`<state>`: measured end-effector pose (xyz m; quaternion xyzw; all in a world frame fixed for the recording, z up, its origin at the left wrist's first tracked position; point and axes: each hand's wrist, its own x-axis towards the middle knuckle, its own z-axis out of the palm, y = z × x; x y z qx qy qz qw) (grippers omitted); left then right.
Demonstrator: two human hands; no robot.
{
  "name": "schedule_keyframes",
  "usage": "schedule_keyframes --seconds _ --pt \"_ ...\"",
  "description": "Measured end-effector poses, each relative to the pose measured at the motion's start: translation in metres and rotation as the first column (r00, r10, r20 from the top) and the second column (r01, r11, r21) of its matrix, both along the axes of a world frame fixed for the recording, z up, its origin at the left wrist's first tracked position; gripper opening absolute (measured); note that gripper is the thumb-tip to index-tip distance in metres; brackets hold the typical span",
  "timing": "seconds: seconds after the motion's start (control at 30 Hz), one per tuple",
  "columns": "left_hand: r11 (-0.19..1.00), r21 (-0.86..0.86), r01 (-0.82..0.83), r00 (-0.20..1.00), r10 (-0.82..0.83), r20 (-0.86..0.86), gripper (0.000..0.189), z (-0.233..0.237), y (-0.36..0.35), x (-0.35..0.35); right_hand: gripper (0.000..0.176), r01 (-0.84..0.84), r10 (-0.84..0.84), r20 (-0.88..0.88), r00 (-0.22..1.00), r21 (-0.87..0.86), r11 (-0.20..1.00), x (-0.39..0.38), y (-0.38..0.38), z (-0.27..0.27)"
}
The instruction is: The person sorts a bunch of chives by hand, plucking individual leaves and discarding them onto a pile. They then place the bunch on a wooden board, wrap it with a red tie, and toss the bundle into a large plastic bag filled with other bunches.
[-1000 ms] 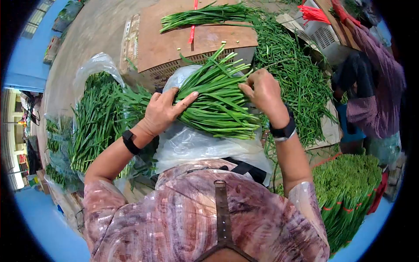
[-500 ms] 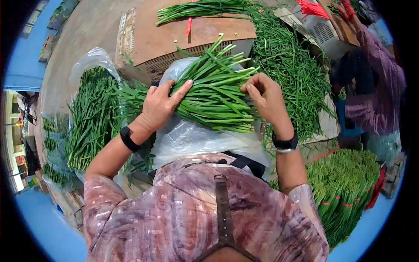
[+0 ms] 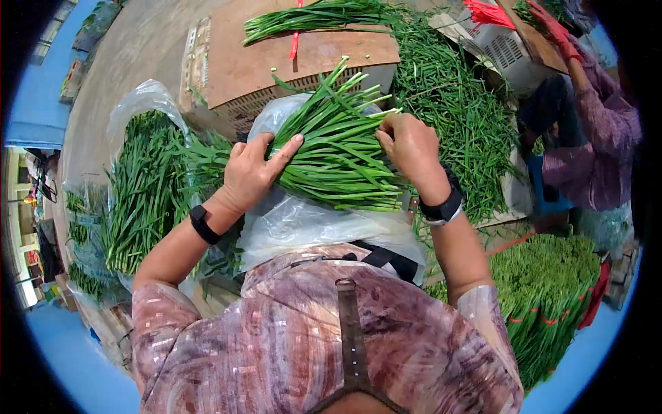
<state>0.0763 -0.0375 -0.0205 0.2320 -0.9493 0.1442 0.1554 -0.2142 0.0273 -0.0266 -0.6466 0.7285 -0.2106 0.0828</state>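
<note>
A thick bunch of garlic chives (image 3: 338, 159) lies across my lap on a clear plastic sheet (image 3: 317, 224), its cut stem ends fanned to the right. My left hand (image 3: 256, 169) is wrapped round the leafy side of the bunch, thumb on top. At the stem ends my right hand (image 3: 412, 148) is closed, thumb and forefinger pinched by the tip of an upper stem. Whether a stem or leaf is between those fingers is hard to make out. Leaves of the bunch trail left under my left wrist.
Ahead, a brown board (image 3: 234, 58) on a crate carries another chive bunch (image 3: 317, 19) over a red tie (image 3: 294, 45). Loose green leaves (image 3: 448, 117) heap at right, tied bunches (image 3: 552, 276) stand below. A bag of chives (image 3: 141, 193) is at left. A co-worker (image 3: 593, 145) sits at right.
My right hand has turned and shifted slightly left and up along the stem ends. My left hand keeps its hold. The co-worker's red-gloved arm has come further into view.
</note>
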Motion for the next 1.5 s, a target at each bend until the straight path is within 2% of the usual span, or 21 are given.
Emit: schedule_keyframes --seconds 0.1,0.2,0.33,0.47,0.53,0.57,0.63,0.67,0.7,0.73,0.77,0.87,0.97,1.07,1.1,1.13,1.2,1.3,1.4,1.43,1.5 --pt "1.000 0.020 0.006 1.000 -0.006 0.009 0.056 0.000 0.001 0.001 0.012 0.033 -0.039 -0.086 0.996 -0.064 0.997 0.003 0.006 -0.003" --pt "0.999 0.049 0.002 1.000 -0.003 0.009 0.056 0.002 0.002 0.001 0.014 0.133 -0.135 -0.065 0.989 -0.042 0.990 -0.012 0.008 -0.016" --pt "0.999 0.047 0.003 1.000 -0.003 -0.002 0.057 0.007 0.004 0.001 0.017 0.365 -0.348 -0.172 0.922 0.079 0.928 -0.066 0.022 -0.027" --pt "0.999 0.042 0.001 1.000 -0.001 0.018 0.057 0.004 0.006 0.002 0.022 0.519 -0.359 -0.445 0.821 0.316 0.794 -0.138 0.037 -0.037" --pt "1.000 0.026 0.007 1.000 -0.007 0.004 0.057 0.006 0.005 0.000 0.023 0.309 -0.297 -0.225 0.928 0.019 0.951 -0.125 0.027 -0.025" --pt "1.000 0.023 0.012 1.000 -0.012 -0.002 0.057 0.005 0.004 -0.001 0.025 0.208 -0.227 -0.121 0.966 -0.146 0.967 -0.111 0.022 -0.018" --pt "1.000 0.015 0.020 1.000 -0.020 -0.002 0.057 0.006 0.003 -0.002 0.028 -0.034 0.067 0.107 0.992 -0.290 0.956 -0.061 -0.002 0.006" --pt "1.000 0.012 0.018 1.000 -0.018 -0.001 0.057 0.006 0.003 -0.003 0.030 -0.157 0.207 0.102 0.973 -0.367 0.917 -0.040 -0.010 0.010" --pt "1.000 0.008 0.014 1.000 -0.014 0.000 0.057 0.007 0.003 -0.002 0.030 -0.263 0.306 0.076 0.949 -0.343 0.902 -0.025 -0.011 0.008" --pt "1.000 0.018 0.003 1.000 -0.002 -0.009 0.057 0.006 0.002 -0.001 0.026 -0.393 0.401 0.012 0.916 -0.173 0.903 -0.013 -0.003 0.008" --pt "1.000 0.027 -0.014 1.000 0.014 -0.019 0.057 0.005 0.001 0.001 0.022 -0.474 0.465 -0.089 0.881 -0.132 0.871 -0.003 0.013 0.017" --pt "0.995 0.079 -0.063 0.997 0.066 -0.039 0.058 0.001 0.003 0.006 0.025 -0.509 0.519 0.082 0.851 -0.114 0.853 0.005 0.053 0.034" --pt "0.997 0.072 -0.037 0.999 0.038 -0.012 0.059 0.001 0.004 0.005 0.017 -0.455 0.478 0.086 0.874 -0.200 0.868 0.000 0.060 0.035" --pt "0.998 0.059 -0.001 1.000 0.001 -0.010 0.059 0.001 0.003 0.005 0.018 -0.493 0.505 0.219 0.835 -0.112 0.863 -0.021 0.056 0.038" --pt "0.998 0.065 0.004 1.000 -0.003 -0.013 0.059 0.002 0.003 0.005 0.021 -0.457 0.442 0.291 0.848 -0.020 0.889 -0.031 0.051 0.038" --pt "0.997 0.075 0.006 1.000 -0.005 -0.015 0.059 0.002 0.004 0.005 0.021 -0.333 0.320 0.242 0.916 0.011 0.943 -0.038 0.045 0.039" --pt "0.998 0.068 0.000 1.000 0.001 -0.005 0.058 0.003 0.006 0.005 0.021 -0.235 0.267 0.146 0.953 -0.201 0.951 -0.049 0.017 0.030" --pt "0.999 0.040 -0.002 1.000 0.002 -0.004 0.058 0.003 0.005 0.004 0.022 -0.349 0.429 0.100 0.898 -0.431 0.832 -0.045 -0.028 0.011" --pt "1.000 0.024 -0.005 1.000 0.006 -0.029 0.058 0.000 0.004 0.006 0.022 -0.474 0.480 0.170 0.861 -0.075 0.877 -0.034 -0.025 -0.003" --pt "1.000 0.025 -0.015 0.999 0.016 -0.040 0.058 -0.001 0.004 0.008 0.021 -0.523 0.510 0.176 0.842 0.032 0.852 -0.030 -0.015 0.016" --pt "0.997 0.068 -0.034 0.994 0.041 -0.101 0.058 -0.005 0.005 0.009 0.019 -0.430 0.413 0.347 0.842 -0.032 0.902 -0.034 0.001 0.018"
